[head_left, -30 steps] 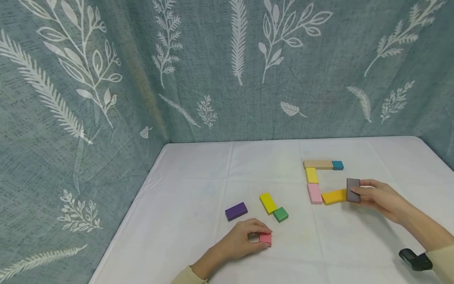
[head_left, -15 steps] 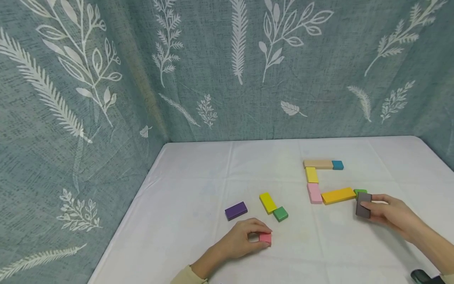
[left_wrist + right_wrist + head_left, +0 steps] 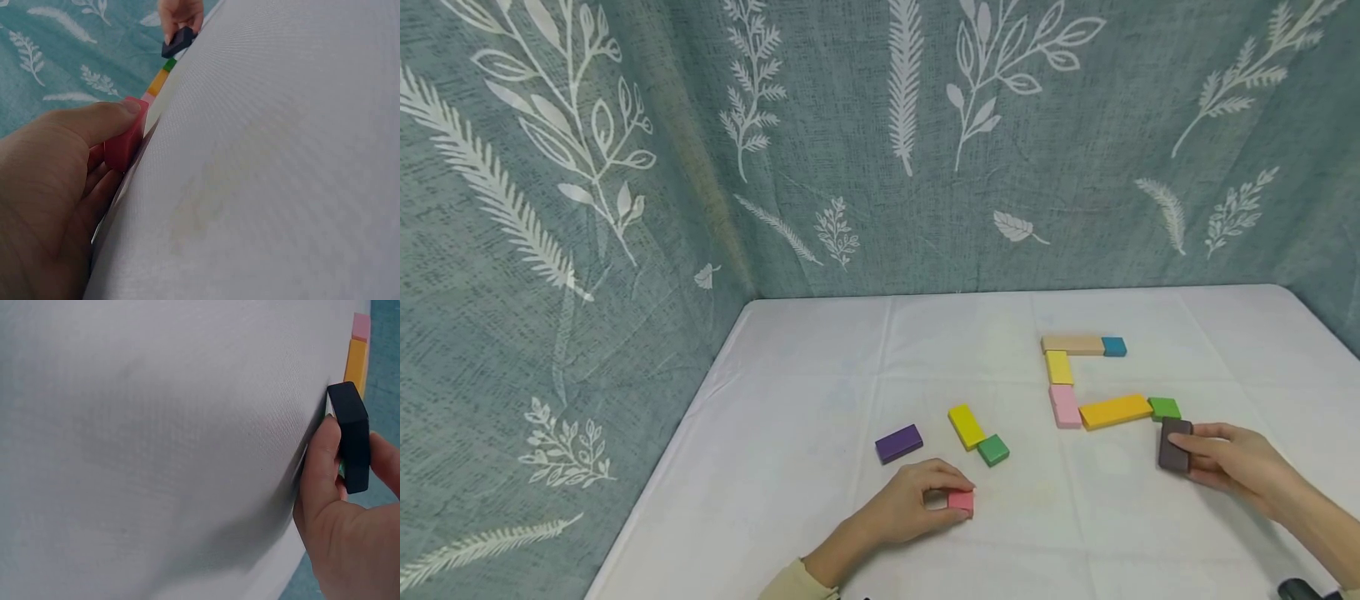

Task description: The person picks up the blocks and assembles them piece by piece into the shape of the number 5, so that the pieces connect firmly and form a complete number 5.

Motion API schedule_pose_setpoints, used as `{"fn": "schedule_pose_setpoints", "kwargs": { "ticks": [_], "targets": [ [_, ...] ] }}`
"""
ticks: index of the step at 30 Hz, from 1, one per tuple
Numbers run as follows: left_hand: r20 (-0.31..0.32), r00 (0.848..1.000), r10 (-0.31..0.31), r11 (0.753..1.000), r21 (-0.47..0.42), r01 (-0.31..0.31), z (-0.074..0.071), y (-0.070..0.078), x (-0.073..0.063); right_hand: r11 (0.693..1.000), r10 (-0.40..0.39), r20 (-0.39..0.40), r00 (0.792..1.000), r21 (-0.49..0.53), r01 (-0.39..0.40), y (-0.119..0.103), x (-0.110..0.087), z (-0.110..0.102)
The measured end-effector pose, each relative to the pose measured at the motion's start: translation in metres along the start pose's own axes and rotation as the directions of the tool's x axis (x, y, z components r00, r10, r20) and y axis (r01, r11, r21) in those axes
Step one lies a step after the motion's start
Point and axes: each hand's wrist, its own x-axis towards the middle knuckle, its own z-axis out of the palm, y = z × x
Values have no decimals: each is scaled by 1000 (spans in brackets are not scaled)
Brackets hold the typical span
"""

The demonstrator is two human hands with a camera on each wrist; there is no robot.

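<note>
My right hand (image 3: 1243, 462) pinches a black block (image 3: 1175, 444) between thumb and fingers, close over the table, just in front of a light green block (image 3: 1165, 408). In the right wrist view the black block (image 3: 353, 434) appears tilted, its long side between thumb and fingertips. That light green block ends a row with an orange block (image 3: 1116, 412) and a pink block (image 3: 1064, 406). Nearer the table's front, my left hand (image 3: 910, 504) holds a small red-pink block (image 3: 960, 502) by its sides; the left wrist view shows the thumb on the red-pink block (image 3: 128, 134).
From the pink block, a yellow block (image 3: 1058, 367) leads back to a tan block (image 3: 1072, 345) and a blue block (image 3: 1114, 347). A purple block (image 3: 898, 444), a bright yellow block (image 3: 966, 427) and a green block (image 3: 993, 450) lie beyond my left hand. A patterned curtain (image 3: 865, 150) hangs behind.
My right hand has moved right and toward me with the black block, uncovering the light green block at the orange block's end. The left hand has stayed in place.
</note>
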Motion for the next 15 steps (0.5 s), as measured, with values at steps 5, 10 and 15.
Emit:
{"fn": "schedule_pose_setpoints", "kwargs": {
  "ticks": [5,10,15],
  "targets": [
    [8,1000,-20,1000,-9,20,0,1,0,999,36,-60,998,-28,-38,0,0,3],
    [10,1000,-25,1000,-19,25,-1,2,1,997,34,-130,991,-62,-43,-1,-2,7],
    [7,1000,-19,1000,-18,19,-1,4,1,996,20,-166,986,-86,-34,-2,-2,9]
  ]
}}
